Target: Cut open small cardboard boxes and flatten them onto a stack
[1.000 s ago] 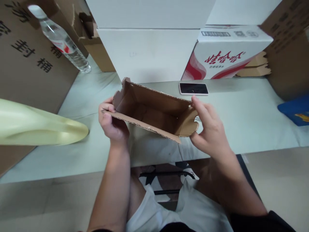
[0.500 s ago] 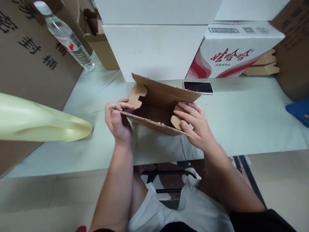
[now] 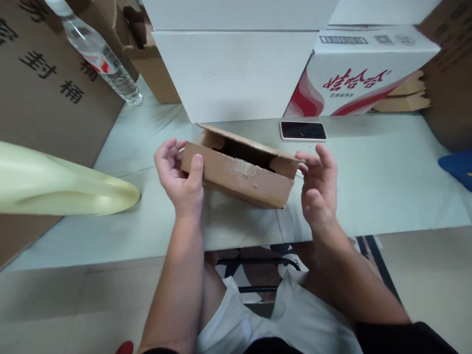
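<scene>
A small brown cardboard box (image 3: pixel 239 174) is tilted over the table in front of me, its near flap folded up and inward and its far flap standing partly open. Through the gap between the flaps the inside looks dark. My left hand (image 3: pixel 180 174) grips the box's left end, thumb on the near flap and fingers around the side. At the right end my right hand (image 3: pixel 320 184) has its fingers apart, the fingertips close to the far flap's corner; I cannot tell whether they touch it.
Behind the box lies a phone (image 3: pixel 303 131) on the cloth-covered table (image 3: pixel 376 187). White cartons (image 3: pixel 236 73) and a red-and-white carton (image 3: pixel 354 81) line the back. A water bottle (image 3: pixel 103 61) stands at back left, and a pale yellow object (image 3: pixel 66 182) juts in from the left.
The near flap, earlier spread toward me, is now bent over the opening, and the end flaps are mostly covered. My right hand has come off the box's right side and moved rightward.
</scene>
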